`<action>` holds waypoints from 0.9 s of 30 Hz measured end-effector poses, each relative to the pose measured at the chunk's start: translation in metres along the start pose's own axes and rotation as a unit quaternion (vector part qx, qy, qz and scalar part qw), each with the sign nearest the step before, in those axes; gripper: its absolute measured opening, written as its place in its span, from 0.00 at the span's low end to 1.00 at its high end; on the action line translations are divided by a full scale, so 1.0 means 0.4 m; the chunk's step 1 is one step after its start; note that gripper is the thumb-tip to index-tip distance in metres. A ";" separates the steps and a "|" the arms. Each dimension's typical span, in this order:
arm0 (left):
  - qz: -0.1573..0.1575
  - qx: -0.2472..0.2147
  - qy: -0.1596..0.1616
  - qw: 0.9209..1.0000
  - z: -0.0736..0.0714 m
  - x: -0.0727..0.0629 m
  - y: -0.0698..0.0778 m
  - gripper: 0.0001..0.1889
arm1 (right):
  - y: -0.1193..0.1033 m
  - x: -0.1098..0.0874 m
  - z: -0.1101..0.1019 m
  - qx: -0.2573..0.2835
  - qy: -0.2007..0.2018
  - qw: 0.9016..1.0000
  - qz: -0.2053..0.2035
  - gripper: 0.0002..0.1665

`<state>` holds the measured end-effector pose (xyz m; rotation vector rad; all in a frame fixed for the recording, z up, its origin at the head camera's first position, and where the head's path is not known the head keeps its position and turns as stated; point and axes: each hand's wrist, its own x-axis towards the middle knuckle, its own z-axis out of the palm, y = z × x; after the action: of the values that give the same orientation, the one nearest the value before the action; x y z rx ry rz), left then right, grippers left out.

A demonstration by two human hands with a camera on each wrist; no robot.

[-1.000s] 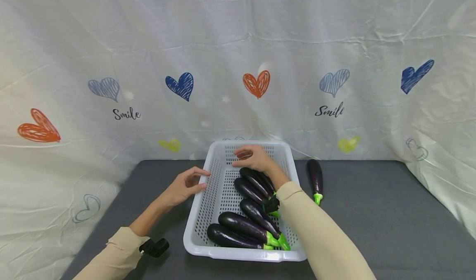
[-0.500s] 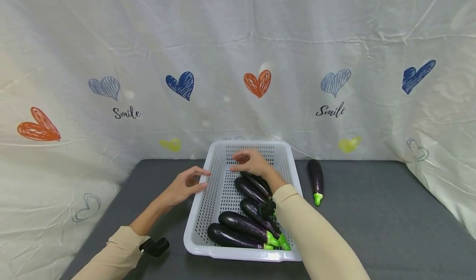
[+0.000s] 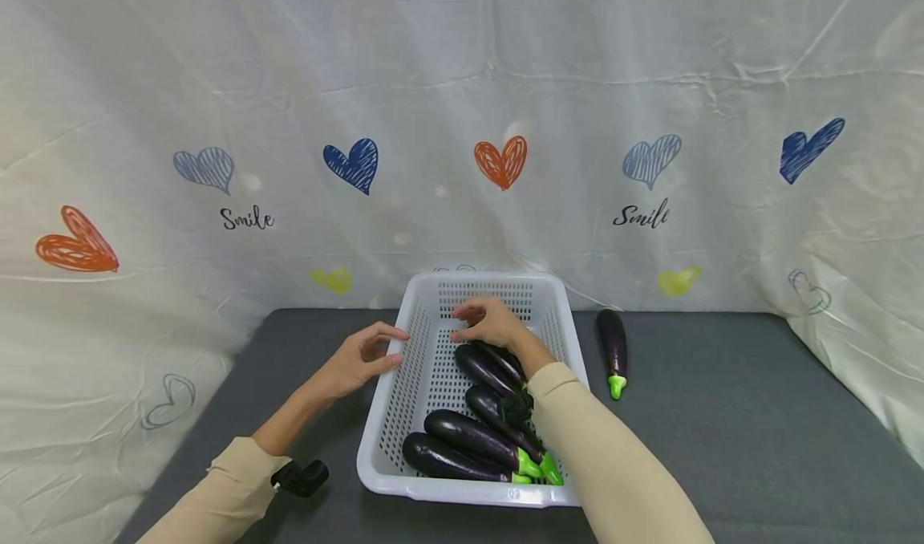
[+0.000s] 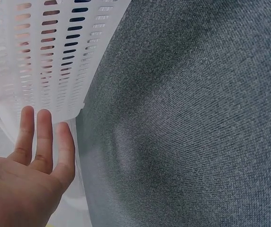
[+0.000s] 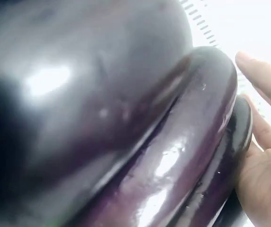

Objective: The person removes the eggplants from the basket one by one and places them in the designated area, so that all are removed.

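Observation:
In the head view a white perforated plastic basket (image 3: 378, 440) holds several glossy dark eggplants (image 3: 472, 440) with bright green stems. My left hand (image 3: 357, 363) is at the basket's left rim, its fingertips right at the edge and thumb spread below; in the left wrist view the fingers (image 4: 44, 139) stand apart beside the basket wall. Inside the basket, my right hand (image 3: 494, 323) is bent over the far eggplants, fingers and thumb apart. The right wrist view shows its palm (image 5: 263, 182) beside the rounded end of a far eggplant (image 5: 239, 123), with nearer eggplants filling the foreground.
One more eggplant (image 3: 613, 351) lies on the dark grey tabletop (image 3: 722, 416), right of the basket. Behind the table hangs a white curtain (image 3: 419, 71) printed with hearts. A small black device is strapped on each wrist.
My right hand has shifted slightly down and nearer over the far eggplants, covering more of them. The left hand, the basket and the eggplant on the table stay put.

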<state>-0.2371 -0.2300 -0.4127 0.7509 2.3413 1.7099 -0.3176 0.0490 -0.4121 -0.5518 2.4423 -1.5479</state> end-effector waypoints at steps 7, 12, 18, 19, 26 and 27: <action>-0.001 0.003 0.001 1.000 0.001 0.001 0.002 0.19 | 0.001 -0.001 0.000 -0.014 0.000 1.000 -0.002 0.25; -0.004 0.006 0.003 1.000 0.002 0.001 0.001 0.18 | 0.000 -0.004 -0.001 -0.008 -0.013 1.000 -0.009 0.25; -0.005 0.001 0.001 1.000 0.000 0.000 -0.001 0.18 | 0.005 0.002 0.007 -0.020 0.000 1.000 -0.011 0.23; -0.005 0.000 0.001 1.000 0.000 -0.001 -0.001 0.18 | 0.007 0.004 0.009 -0.022 0.004 1.000 -0.014 0.22; -0.008 0.001 -0.001 1.000 0.001 -0.001 0.000 0.18 | 0.014 0.019 0.018 -0.040 0.022 0.999 -0.029 0.19; -0.008 0.001 -0.001 1.000 0.001 0.000 0.001 0.18 | 0.015 0.022 0.019 -0.038 0.024 0.999 -0.030 0.19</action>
<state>-0.2367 -0.2296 -0.4127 0.7330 2.3422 1.6992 -0.3240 0.0416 -0.4205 -0.6140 2.5523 -1.5139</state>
